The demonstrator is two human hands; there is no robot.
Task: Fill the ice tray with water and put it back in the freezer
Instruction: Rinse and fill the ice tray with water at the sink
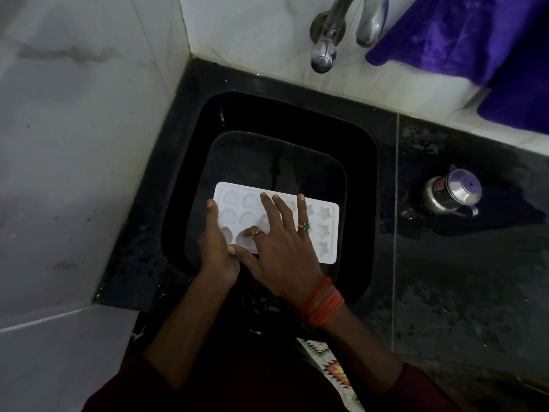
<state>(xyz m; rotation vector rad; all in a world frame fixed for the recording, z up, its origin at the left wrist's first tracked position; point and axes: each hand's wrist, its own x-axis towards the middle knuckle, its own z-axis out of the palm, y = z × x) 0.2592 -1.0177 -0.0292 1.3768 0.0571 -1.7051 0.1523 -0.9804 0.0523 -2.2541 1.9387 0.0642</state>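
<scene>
I see the speckled black stone tabletop (445,263) filling the corner between white tiled walls (74,144), with a deep black square sink (190,162) sunk into it. A crumpled purple cloth (475,40) hangs at the upper right, cut off by the frame. The white plastic ice tray (326,230), with round and star-shaped pockets, sits low inside the sink, nearer to me than the chrome tap (350,22). The left hand (217,248) has its grip pinched on the tray's near-left corner. The right hand (282,251) lies flat over the middle, grip released, fingers spread, and hides several pockets. A steel jug (453,193) stands on the tabletop well to the right; I cannot read its red label. Orange thread bands (322,301) circle the right wrist. I cannot tell whether the pockets hold water.
</scene>
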